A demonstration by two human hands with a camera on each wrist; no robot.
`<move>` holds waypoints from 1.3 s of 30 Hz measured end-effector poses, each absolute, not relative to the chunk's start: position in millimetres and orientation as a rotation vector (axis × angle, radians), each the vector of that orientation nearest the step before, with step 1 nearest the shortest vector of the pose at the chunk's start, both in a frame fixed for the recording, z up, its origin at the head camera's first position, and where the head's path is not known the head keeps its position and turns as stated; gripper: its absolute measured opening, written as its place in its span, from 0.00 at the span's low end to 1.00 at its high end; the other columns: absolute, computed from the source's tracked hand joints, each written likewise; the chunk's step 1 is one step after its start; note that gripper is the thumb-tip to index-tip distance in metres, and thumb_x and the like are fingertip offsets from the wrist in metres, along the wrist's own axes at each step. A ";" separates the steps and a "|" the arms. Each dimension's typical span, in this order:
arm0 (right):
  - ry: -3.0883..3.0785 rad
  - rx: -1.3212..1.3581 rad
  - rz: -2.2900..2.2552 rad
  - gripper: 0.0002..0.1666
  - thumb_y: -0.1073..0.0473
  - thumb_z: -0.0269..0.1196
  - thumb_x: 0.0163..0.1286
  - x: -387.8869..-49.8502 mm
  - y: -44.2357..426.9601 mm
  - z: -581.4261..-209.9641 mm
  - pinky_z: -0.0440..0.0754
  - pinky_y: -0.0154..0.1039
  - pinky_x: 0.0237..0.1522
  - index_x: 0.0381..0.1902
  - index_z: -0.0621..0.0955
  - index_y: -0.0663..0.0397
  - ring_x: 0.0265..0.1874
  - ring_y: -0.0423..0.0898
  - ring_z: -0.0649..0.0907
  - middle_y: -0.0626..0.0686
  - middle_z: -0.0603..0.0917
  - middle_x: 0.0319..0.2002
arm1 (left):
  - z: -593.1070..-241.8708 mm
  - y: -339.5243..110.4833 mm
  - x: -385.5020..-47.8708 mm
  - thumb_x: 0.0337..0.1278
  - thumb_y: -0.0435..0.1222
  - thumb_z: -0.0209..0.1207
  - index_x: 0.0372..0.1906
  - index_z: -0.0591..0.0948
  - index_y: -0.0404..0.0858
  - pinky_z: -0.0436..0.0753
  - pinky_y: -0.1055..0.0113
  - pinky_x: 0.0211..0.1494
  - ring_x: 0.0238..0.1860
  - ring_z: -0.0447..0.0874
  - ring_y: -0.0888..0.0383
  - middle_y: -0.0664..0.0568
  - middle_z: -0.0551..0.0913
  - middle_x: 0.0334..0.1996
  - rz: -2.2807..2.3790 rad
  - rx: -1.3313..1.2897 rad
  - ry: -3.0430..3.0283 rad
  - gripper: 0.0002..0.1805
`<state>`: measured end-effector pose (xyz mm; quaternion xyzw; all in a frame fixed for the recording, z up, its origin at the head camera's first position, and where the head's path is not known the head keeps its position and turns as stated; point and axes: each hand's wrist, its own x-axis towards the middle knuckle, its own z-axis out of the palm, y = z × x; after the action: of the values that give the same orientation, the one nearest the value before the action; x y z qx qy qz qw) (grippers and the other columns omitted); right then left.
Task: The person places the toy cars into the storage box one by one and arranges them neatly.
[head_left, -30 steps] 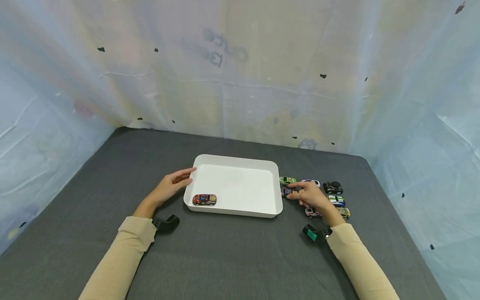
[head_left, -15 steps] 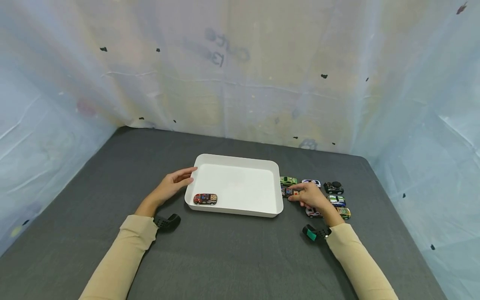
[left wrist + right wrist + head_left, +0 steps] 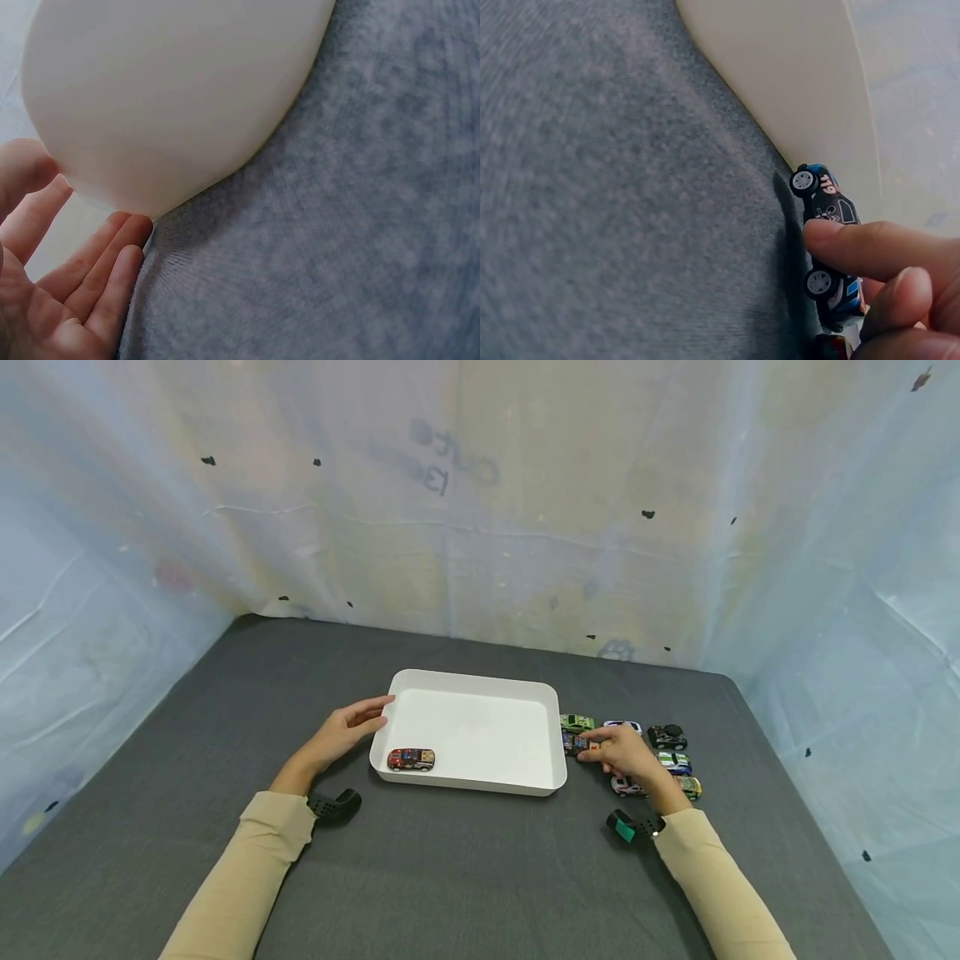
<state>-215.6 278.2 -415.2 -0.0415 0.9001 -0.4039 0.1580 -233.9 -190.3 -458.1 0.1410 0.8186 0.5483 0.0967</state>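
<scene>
A white rectangular tray (image 3: 480,727) lies on the grey cloth. My left hand (image 3: 341,732) touches its left side with fairly straight fingers; the left wrist view has the fingertips (image 3: 137,221) against the outer wall. Just beyond the tray's right side, my right hand (image 3: 626,753) pinches a black toy car (image 3: 826,206) marked 119. That car stands on the cloth with its front end close to the tray wall. The thumb covers its side, and the far side is hidden. A red and black toy car (image 3: 411,760) sits in the tray's near-left corner.
A green toy car (image 3: 577,722) stands behind the pinched one. Around the right hand are a white car (image 3: 622,725), a black car (image 3: 667,737), a white-blue-green car (image 3: 674,763), a pink car (image 3: 625,786) and a yellow-green car (image 3: 689,787). Plastic sheeting (image 3: 480,543) borders the table.
</scene>
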 end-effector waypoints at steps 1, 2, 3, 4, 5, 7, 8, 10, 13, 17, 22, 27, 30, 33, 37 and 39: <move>2.566 -0.096 -1.168 0.29 0.59 0.69 0.61 -215.4 278.2 -414.8 0.63 0.31 0.11 0.59 0.78 0.65 0.04 0.35 0.63 0.41 0.70 0.07 | -458.4 -190.3 -233.9 0.69 0.48 0.53 0.71 0.67 0.45 0.72 0.81 0.54 0.54 0.70 0.77 0.43 0.67 0.71 1.625 0.414 2.425 0.29; 2.562 -0.093 -1.177 0.29 0.59 0.69 0.61 -215.2 278.3 -414.4 0.63 0.31 0.11 0.59 0.77 0.65 0.04 0.35 0.63 0.41 0.70 0.07 | -458.4 -190.3 -233.8 0.69 0.48 0.53 0.71 0.67 0.45 0.72 0.81 0.54 0.54 0.70 0.77 0.43 0.67 0.71 1.624 0.416 2.426 0.29; 2.559 -0.087 -1.184 0.30 0.59 0.69 0.61 -215.1 278.4 -413.8 0.63 0.32 0.11 0.59 0.77 0.65 0.04 0.35 0.62 0.41 0.70 0.07 | -458.7 -190.4 -233.8 0.69 0.47 0.53 0.71 0.67 0.45 0.72 0.81 0.54 0.54 0.70 0.78 0.43 0.67 0.71 1.622 0.417 2.426 0.29; 2.560 -0.085 -1.183 0.30 0.59 0.69 0.61 -215.1 278.6 -413.4 0.63 0.32 0.12 0.60 0.77 0.65 0.04 0.35 0.62 0.41 0.70 0.07 | -458.9 -190.6 -233.8 0.69 0.47 0.53 0.71 0.67 0.44 0.72 0.82 0.54 0.54 0.70 0.78 0.43 0.67 0.71 1.622 0.419 2.425 0.29; 2.563 -0.078 -1.187 0.30 0.59 0.69 0.61 -215.0 278.5 -412.6 0.63 0.32 0.12 0.59 0.77 0.65 0.04 0.35 0.62 0.41 0.70 0.06 | -458.9 -190.6 -233.8 0.69 0.47 0.53 0.71 0.67 0.45 0.72 0.82 0.54 0.54 0.70 0.79 0.43 0.67 0.71 1.624 0.419 2.423 0.28; 2.572 -0.064 -1.194 0.30 0.59 0.69 0.60 -214.9 278.2 -410.7 0.64 0.32 0.12 0.59 0.77 0.65 0.04 0.35 0.62 0.41 0.70 0.06 | -459.1 -190.7 -233.9 0.69 0.47 0.53 0.71 0.67 0.44 0.72 0.82 0.53 0.53 0.70 0.80 0.43 0.67 0.71 1.628 0.420 2.421 0.28; 2.580 -0.067 -1.190 0.30 0.59 0.69 0.60 -215.0 278.1 -409.6 0.64 0.32 0.12 0.59 0.77 0.65 0.04 0.36 0.62 0.40 0.70 0.06 | -459.1 -190.9 -233.9 0.69 0.47 0.53 0.71 0.67 0.45 0.72 0.82 0.53 0.53 0.70 0.80 0.43 0.67 0.71 1.626 0.423 2.420 0.29; 2.595 -0.064 -1.180 0.30 0.58 0.69 0.60 -214.9 278.0 -407.1 0.64 0.32 0.12 0.59 0.77 0.65 0.04 0.35 0.62 0.40 0.70 0.06 | -459.1 -191.1 -234.1 0.69 0.48 0.53 0.71 0.67 0.45 0.72 0.81 0.54 0.53 0.70 0.79 0.42 0.67 0.71 1.624 0.427 2.422 0.29; 2.603 -0.050 -1.191 0.30 0.58 0.70 0.60 -214.0 278.0 -402.7 0.64 0.32 0.12 0.59 0.78 0.65 0.03 0.35 0.62 0.40 0.70 0.05 | -459.7 -190.9 -234.8 0.69 0.48 0.53 0.71 0.67 0.45 0.73 0.80 0.55 0.54 0.70 0.79 0.43 0.67 0.71 1.617 0.424 2.425 0.29; 2.602 -0.052 -1.202 0.30 0.60 0.69 0.60 -213.2 278.9 -396.9 0.63 0.32 0.11 0.59 0.78 0.65 0.03 0.35 0.62 0.40 0.70 0.06 | -460.8 -191.0 -235.2 0.68 0.49 0.53 0.71 0.67 0.46 0.72 0.81 0.54 0.53 0.70 0.80 0.44 0.67 0.71 1.616 0.416 2.425 0.29; 2.598 -0.101 -1.200 0.30 0.60 0.68 0.61 -215.3 280.6 -388.3 0.64 0.31 0.11 0.59 0.77 0.67 0.04 0.34 0.62 0.39 0.70 0.06 | -460.4 -190.9 -234.9 0.69 0.49 0.53 0.71 0.67 0.44 0.72 0.81 0.54 0.53 0.70 0.79 0.42 0.68 0.71 1.616 0.420 2.435 0.29; 2.587 -0.148 -1.191 0.30 0.57 0.68 0.62 -215.8 279.1 -380.5 0.65 0.31 0.11 0.59 0.77 0.66 0.05 0.34 0.63 0.38 0.71 0.07 | -460.8 -190.1 -234.6 0.68 0.49 0.54 0.71 0.67 0.45 0.73 0.79 0.54 0.55 0.71 0.76 0.43 0.68 0.71 1.612 0.401 2.436 0.29; 2.582 -0.153 -1.198 0.30 0.56 0.68 0.63 -215.5 276.8 -376.5 0.64 0.31 0.11 0.60 0.77 0.65 0.04 0.35 0.62 0.39 0.71 0.07 | -461.1 -189.7 -234.6 0.69 0.49 0.53 0.71 0.67 0.44 0.73 0.78 0.55 0.55 0.71 0.74 0.42 0.68 0.71 1.608 0.413 2.435 0.29; 2.598 -0.156 -1.190 0.30 0.55 0.68 0.62 -215.7 273.5 -372.4 0.62 0.32 0.11 0.60 0.77 0.62 0.03 0.35 0.61 0.39 0.69 0.05 | -460.2 -189.5 -234.3 0.69 0.48 0.53 0.71 0.67 0.44 0.73 0.79 0.55 0.56 0.71 0.73 0.42 0.68 0.71 1.612 0.415 2.434 0.29; 2.622 -0.211 -1.174 0.30 0.54 0.68 0.62 -216.9 266.4 -367.6 0.61 0.32 0.12 0.60 0.77 0.62 0.03 0.35 0.60 0.39 0.66 0.05 | -458.4 -189.8 -234.1 0.69 0.48 0.53 0.71 0.67 0.45 0.73 0.78 0.56 0.61 0.72 0.64 0.43 0.67 0.71 1.611 0.403 2.438 0.29; 2.610 -0.229 -1.190 0.30 0.55 0.68 0.62 -217.4 261.7 -366.1 0.62 0.32 0.12 0.60 0.77 0.63 0.04 0.35 0.61 0.39 0.67 0.05 | -457.3 -189.7 -233.8 0.69 0.48 0.53 0.71 0.67 0.45 0.74 0.73 0.60 0.64 0.71 0.56 0.43 0.67 0.72 1.608 0.404 2.437 0.29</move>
<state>-217.4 261.7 -366.1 -0.0788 0.8991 -0.4101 0.1316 -233.8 -189.7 -457.3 0.1364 0.8229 0.5429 0.0971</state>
